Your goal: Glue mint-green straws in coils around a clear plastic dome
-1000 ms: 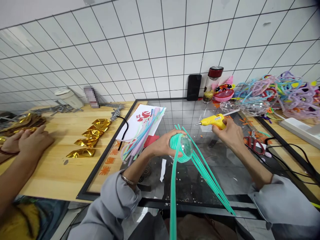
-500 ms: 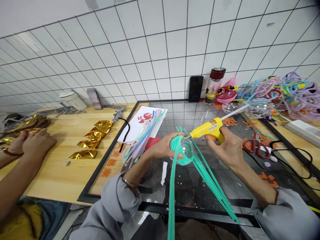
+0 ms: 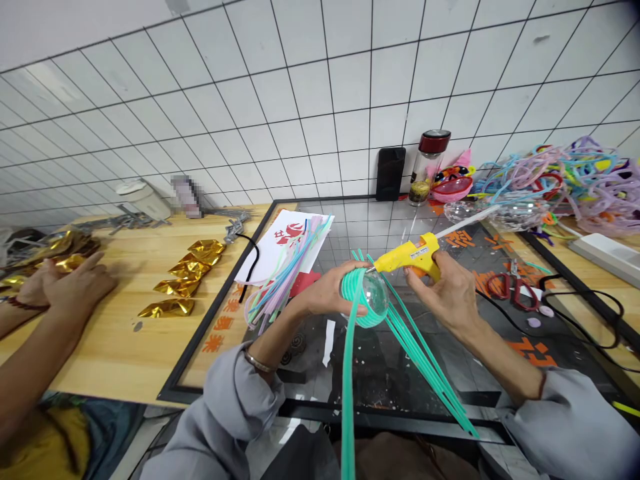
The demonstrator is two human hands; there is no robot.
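Note:
My left hand (image 3: 334,291) is closed around a clear plastic ball (image 3: 376,295) partly wrapped with green strips (image 3: 352,288). One long green strand (image 3: 349,393) hangs from the ball toward my lap. In my right hand (image 3: 447,293) is a yellow glue gun (image 3: 413,258) with a white glue stick in its back. Its nozzle tip meets the upper edge of the wrapped strips, close to my left fingertips. Several loose green strips (image 3: 433,380) lie on the dark glass beneath and right of the ball.
Pastel strips (image 3: 285,280) rest on white paper (image 3: 255,257). Red-handled scissors (image 3: 513,285), a black cable, a power strip (image 3: 613,260) and tangled strips (image 3: 565,180) are at right. A phone (image 3: 390,173) and bottle (image 3: 427,167) stand by the wall. At left, another person's hands touch gold foil (image 3: 75,262).
The glue gun in my right hand has moved slightly left and down, its nozzle now along the top of the wrapped strips. The other person's fingers at left have lifted and spread.

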